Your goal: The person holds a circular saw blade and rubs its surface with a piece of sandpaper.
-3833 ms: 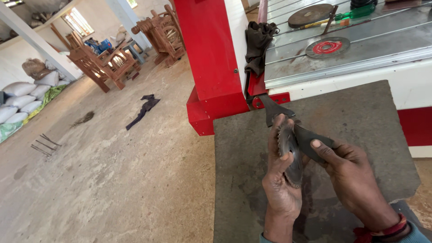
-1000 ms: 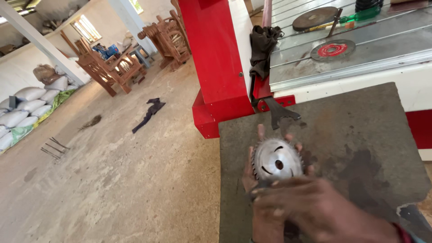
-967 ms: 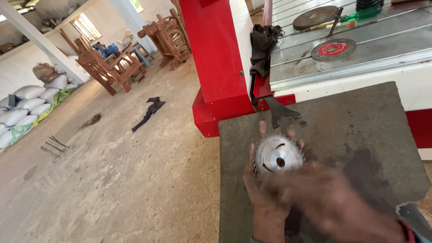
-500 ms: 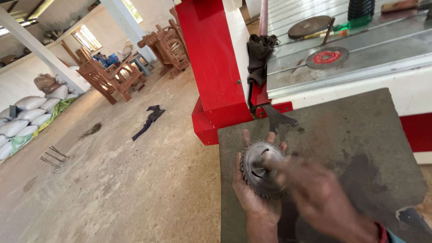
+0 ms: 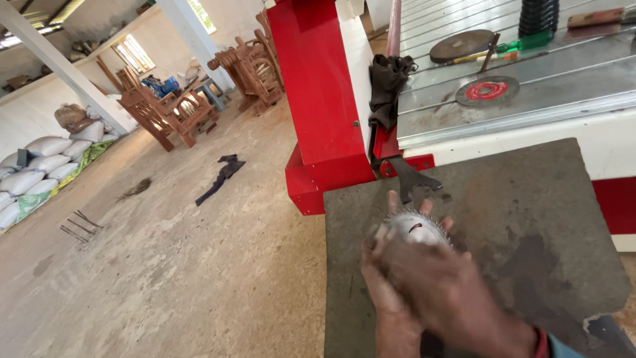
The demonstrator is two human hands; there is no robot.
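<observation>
Head view. Small toothed circular saw blade (image 5: 417,229) sits in the left hand (image 5: 384,278), fingers curled up behind its rim, tips showing past the teeth. Right hand (image 5: 450,292) lies over the lower part of the blade, blurred by motion; it seems to press or rub the disc, but whether it grips cannot be told.

Change: a few seconds ago both hands held a dark, folded-looking piece edge-on; a second ago the bright blade face showed full and flat toward the camera. Now the right hand covers more of it, and only the upper arc is visible. Reads as a wiping or turning pass over the blade, underway rather than finished.

Blade and hands hover over the dark grey tabletop (image 5: 530,219). A dark metal wrench (image 5: 412,179) lies just beyond the fingertips. Farther off, up and right of the hands, a red-centred disc (image 5: 487,91) rests on the red-and-white machine's bed (image 5: 570,86).
</observation>
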